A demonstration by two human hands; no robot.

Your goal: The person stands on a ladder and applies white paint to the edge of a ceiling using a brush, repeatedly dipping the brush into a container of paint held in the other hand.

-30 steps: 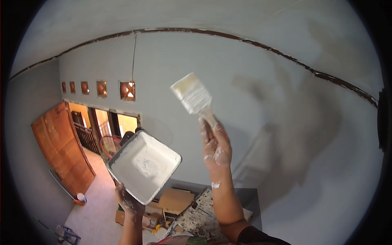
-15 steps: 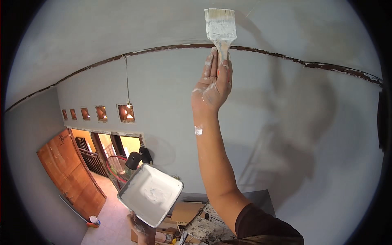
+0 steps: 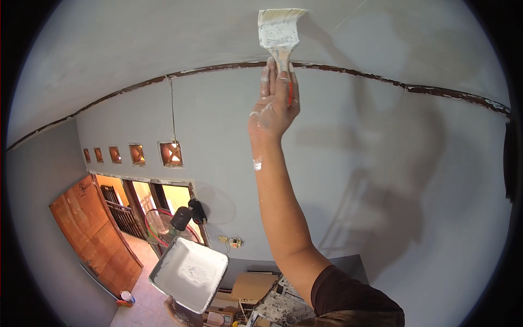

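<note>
My right hand [image 3: 272,101], spotted with white paint, is raised high and grips the handle of a wide paintbrush [image 3: 278,32]. The brush is coated in white, and its bent bristle tips touch the pale ceiling [image 3: 163,38] above the dark trim line [image 3: 348,71]. Low in the picture, my left hand [image 3: 177,310] holds a square tray [image 3: 187,272] from below, with white paint in its bottom. Most of that hand is hidden under the tray.
An open wooden door [image 3: 90,229] stands at the left beside lit openings and a row of small vents [image 3: 139,154]. A pink-rimmed fan [image 3: 160,220] is behind the tray. Cardboard pieces [image 3: 253,284] and clutter lie below. A grey wall [image 3: 338,136] faces me.
My right hand has risen from mid-wall, bringing the brush up to the ceiling, where its bristles now bend. The tray has moved lower in the picture.
</note>
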